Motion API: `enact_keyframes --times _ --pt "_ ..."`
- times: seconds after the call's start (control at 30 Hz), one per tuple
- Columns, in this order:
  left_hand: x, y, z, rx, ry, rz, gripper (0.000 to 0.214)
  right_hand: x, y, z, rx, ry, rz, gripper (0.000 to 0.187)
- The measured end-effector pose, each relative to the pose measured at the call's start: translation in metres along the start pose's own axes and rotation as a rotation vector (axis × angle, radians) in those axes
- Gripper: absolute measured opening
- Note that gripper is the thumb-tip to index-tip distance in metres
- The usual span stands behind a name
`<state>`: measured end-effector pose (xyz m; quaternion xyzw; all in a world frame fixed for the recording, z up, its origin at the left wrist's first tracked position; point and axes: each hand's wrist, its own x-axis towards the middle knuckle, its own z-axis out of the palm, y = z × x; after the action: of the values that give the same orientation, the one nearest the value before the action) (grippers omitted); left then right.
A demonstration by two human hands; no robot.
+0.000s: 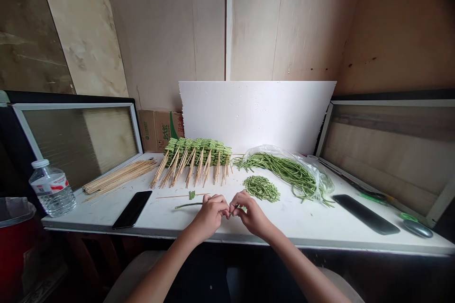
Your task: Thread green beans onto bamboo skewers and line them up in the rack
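A long green bean (188,205) sticks out to the left from my left hand (213,212), whose fingers are closed around it. Close beside it, my right hand (248,209) pinches at the bean's other end; the fingertips hide the exact grip. Bits of green show under the right fingers. Just beyond the hands lies a thin wooden skewer (167,197) with a few short bean pieces (192,195) threaded on it. A heap of cut bean pieces (262,188) lies behind my right hand.
Stacked bean skewers (199,146) stand at the back, left of whole long beans (284,170) in a clear bag. Bare skewers (121,176), a phone (132,209) and a water bottle (52,189) are left. A black flat object (366,214) and a mouse-shaped object (417,228) lie right.
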<state>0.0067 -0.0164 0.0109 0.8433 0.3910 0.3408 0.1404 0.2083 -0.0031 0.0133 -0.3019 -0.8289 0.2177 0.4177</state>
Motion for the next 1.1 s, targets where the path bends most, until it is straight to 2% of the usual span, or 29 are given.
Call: enact_keyframes --times 0.17,0.3,0.37,0.47,0.6,0.77,0.9,0.97,1.03,1.1 --pt "0.001 -0.008 0.006 0.006 -0.039 0.054 0.037 0.000 0.004 -0.009 0.049 -0.112 0.010 0.034" --pt "0.002 -0.016 -0.010 0.053 0.004 -0.013 0.038 0.000 0.004 -0.014 0.052 -0.196 -0.002 0.030" --pt "0.002 -0.019 -0.023 0.059 0.047 -0.070 0.036 0.000 0.005 -0.016 0.017 -0.158 -0.002 0.026" --pt "0.003 -0.019 -0.033 0.045 0.080 -0.095 0.031 0.001 0.013 -0.020 -0.127 -0.008 0.037 0.015" --pt "0.002 -0.013 -0.023 0.028 0.072 -0.067 0.031 -0.004 0.039 -0.021 -0.292 0.051 0.099 0.013" --pt "-0.001 -0.013 -0.014 0.023 0.057 -0.085 0.042 -0.011 0.061 -0.021 -0.293 0.030 0.094 0.013" --pt "-0.001 -0.015 -0.013 -0.109 0.042 -0.040 0.048 -0.006 0.046 -0.023 -0.229 0.069 0.090 0.019" --pt "0.001 -0.015 -0.009 -0.172 0.086 -0.050 0.049 -0.003 0.031 -0.021 -0.157 0.067 0.092 0.024" --pt "0.002 -0.015 -0.004 -0.226 0.136 -0.076 0.059 0.000 0.017 -0.016 -0.071 0.045 0.089 0.031" --pt "0.003 -0.013 0.001 -0.273 0.151 -0.083 0.067 0.001 0.007 -0.011 -0.045 0.022 0.061 0.030"
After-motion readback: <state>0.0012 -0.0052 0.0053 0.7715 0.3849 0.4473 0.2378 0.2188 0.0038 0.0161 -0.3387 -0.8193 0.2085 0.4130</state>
